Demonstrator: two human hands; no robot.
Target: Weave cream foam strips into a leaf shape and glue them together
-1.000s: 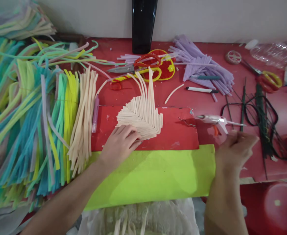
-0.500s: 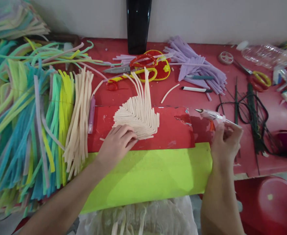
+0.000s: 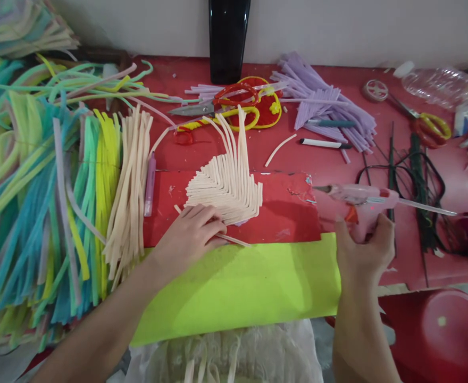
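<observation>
Cream pipe cleaners laid side by side form a leaf-shaped piece [image 3: 222, 189] with a V pattern, and several long ends rise from its top. It lies on a red board [image 3: 282, 213]. My left hand [image 3: 196, 229] is at its lower left edge, fingers closed on a loose cream pipe cleaner [image 3: 236, 241] that sticks out to the right, apart from the piece. My right hand [image 3: 364, 250] grips the handle of a pink hot glue gun [image 3: 364, 196]. Its nozzle points left, toward the board, and a clear glue stick [image 3: 427, 206] juts from the back.
Bundles of coloured pipe cleaners [image 3: 30, 213] cover the left side. Scissors [image 3: 234, 103] and purple pipe cleaners [image 3: 325, 111] lie behind the piece. Another pair of scissors [image 3: 429, 125], dark wires [image 3: 417, 191] and a plastic bottle [image 3: 445, 88] are on the right. Lime-green sheet [image 3: 250, 290] in front.
My right hand has changed its hold on the glue gun, now gripping the handle from below. My left hand has drawn a loose pipe cleaner away from the piece's lower edge, toward me.
</observation>
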